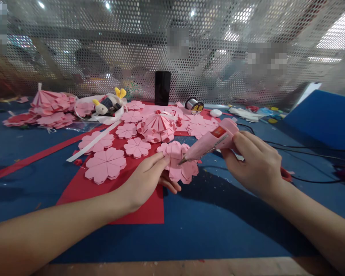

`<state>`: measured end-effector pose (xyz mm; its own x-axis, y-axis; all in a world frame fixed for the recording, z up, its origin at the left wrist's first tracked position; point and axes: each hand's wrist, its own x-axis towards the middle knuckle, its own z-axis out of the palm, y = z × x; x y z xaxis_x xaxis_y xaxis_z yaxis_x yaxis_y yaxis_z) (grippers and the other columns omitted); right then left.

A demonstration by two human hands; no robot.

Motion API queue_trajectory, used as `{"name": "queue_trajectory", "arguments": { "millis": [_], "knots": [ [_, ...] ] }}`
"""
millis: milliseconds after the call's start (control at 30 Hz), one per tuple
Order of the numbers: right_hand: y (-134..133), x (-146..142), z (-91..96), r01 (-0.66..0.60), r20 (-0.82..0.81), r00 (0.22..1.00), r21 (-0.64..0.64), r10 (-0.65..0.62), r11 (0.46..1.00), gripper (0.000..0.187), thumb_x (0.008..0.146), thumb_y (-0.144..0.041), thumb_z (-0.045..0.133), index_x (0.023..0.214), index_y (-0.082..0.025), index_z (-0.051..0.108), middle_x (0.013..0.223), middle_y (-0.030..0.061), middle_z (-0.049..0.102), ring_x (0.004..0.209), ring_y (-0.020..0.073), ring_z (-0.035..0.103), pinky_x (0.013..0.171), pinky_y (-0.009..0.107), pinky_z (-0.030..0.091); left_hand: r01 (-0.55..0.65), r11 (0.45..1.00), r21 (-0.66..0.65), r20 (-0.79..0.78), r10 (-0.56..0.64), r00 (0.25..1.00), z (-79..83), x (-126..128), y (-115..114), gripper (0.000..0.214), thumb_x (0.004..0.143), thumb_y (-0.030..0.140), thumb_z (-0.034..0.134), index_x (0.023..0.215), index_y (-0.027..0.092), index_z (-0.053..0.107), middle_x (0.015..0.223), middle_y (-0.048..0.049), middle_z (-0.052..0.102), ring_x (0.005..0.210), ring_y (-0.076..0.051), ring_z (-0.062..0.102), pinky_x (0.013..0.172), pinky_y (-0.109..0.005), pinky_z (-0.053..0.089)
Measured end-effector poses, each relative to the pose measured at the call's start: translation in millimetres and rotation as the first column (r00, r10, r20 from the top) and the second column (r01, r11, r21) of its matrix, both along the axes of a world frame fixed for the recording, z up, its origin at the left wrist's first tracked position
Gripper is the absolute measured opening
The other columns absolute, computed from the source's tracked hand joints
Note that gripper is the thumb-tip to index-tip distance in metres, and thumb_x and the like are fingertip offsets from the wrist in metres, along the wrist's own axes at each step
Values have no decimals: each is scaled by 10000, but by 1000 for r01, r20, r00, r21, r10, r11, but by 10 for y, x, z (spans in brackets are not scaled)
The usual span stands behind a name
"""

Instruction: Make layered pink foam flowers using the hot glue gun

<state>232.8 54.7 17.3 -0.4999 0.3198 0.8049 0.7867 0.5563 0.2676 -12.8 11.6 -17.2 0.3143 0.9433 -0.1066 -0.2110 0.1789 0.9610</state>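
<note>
— Blue table [112, 245], perforated metal mesh [117, 61] behind. Landmark: red sheet [140, 212]. Where's the flower?

— Paper flower [180, 172], pink, held up at the red sheet's right edge. My left hand [147, 174] pinches its left side, thumb on top, fingers underneath.

— Other hand?

— My right hand [254, 161] is wrapped round the back of the glue gun [207, 145], right of the red sheet. Nozzle slants down-left at the flower's face. Touching or just off it, can't tell. Trigger finger hidden.

— Handling?

— Flower: light, I'd judge, springy at the folds, easily creased. Best held by the outer petals, away from the nozzle. Gun: heavier, stiff, tip maybe hot, so grip the rear handle only.

— Edges, room?

— Flower stacks [105, 165] crowd the red sheet's left side, and a phone [162, 88] stands past its far edge. Tight that way. Rightward of the red sheet looks easier for swinging the gun, but watch the black cord [319, 147] there. Table's near edge runs on my side of the red sheet, a blue strip between.
</note>
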Motion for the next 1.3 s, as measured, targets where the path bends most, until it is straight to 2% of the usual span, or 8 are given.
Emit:
{"name": "queue_trajectory", "arguments": {
  "millis": [333, 467, 700, 900, 1100, 1300],
  "knots": [
    [35, -4, -45, 9, -54, 998, -48, -12, 999, 351, 832, -254, 681, 732, -230, 345, 694, -27, 495, 594, 107, 443, 548, 243, 370, 31, 999, 39, -12, -31, 999, -7, 2, -5, 223, 992, 348, 457, 853, 177, 489, 640, 9, 618, 618, -168, 711, 563, -239, 557],
    [51, 10, -55, 5, -66, 998, -61, -9, 998, 282, 850, -228, 650, 752, -225, 386, 712, -15, 515, 637, 121, 487, 583, 247, 397, 40, 998, 51, -19, -39, 999, -13, -4, -9, 231, 996, 334, 442, 838, 173, 492, 669, 11, 602, 630, -164, 709, 570, -242, 560],
    [47, 30, -54, 68, -54, 996, -100, -74, 993, 139, 840, -141, 560, 779, -218, 463, 691, -10, 528, 645, 147, 527, 588, 261, 398, 44, 998, 48, -43, -42, 998, -13, -13, -14, 250, 997, 335, 432, 806, 179, 472, 665, 0, 608, 635, -171, 708, 576, -255, 561],
    [70, 29, -62, 80, -75, 994, -43, -83, 996, 179, 841, -152, 575, 760, -218, 430, 680, -7, 520, 667, 150, 536, 600, 259, 402, 44, 998, 40, -46, -42, 998, -11, -1, -4, 254, 991, 341, 446, 796, 180, 472, 655, -3, 616, 627, -168, 706, 575, -250, 555],
    [81, 11, -45, 138, -122, 983, -26, -140, 990, 330, 815, -278, 669, 741, -233, 351, 692, -18, 471, 624, 137, 465, 569, 265, 376, 30, 999, 40, -40, -29, 999, 9, 7, -16, 251, 996, 320, 428, 793, 179, 469, 645, 0, 609, 613, -163, 702, 565, -243, 549],
    [91, 38, -39, 157, -120, 980, -32, -160, 987, 233, 843, -235, 626, 785, -227, 400, 739, 4, 517, 668, 159, 509, 589, 273, 393, 16, 999, 50, -14, -15, 1000, 2, -3, -19, 198, 988, 336, 465, 865, 183, 486, 667, 18, 599, 626, -168, 705, 566, -253, 559]
  ]
}}
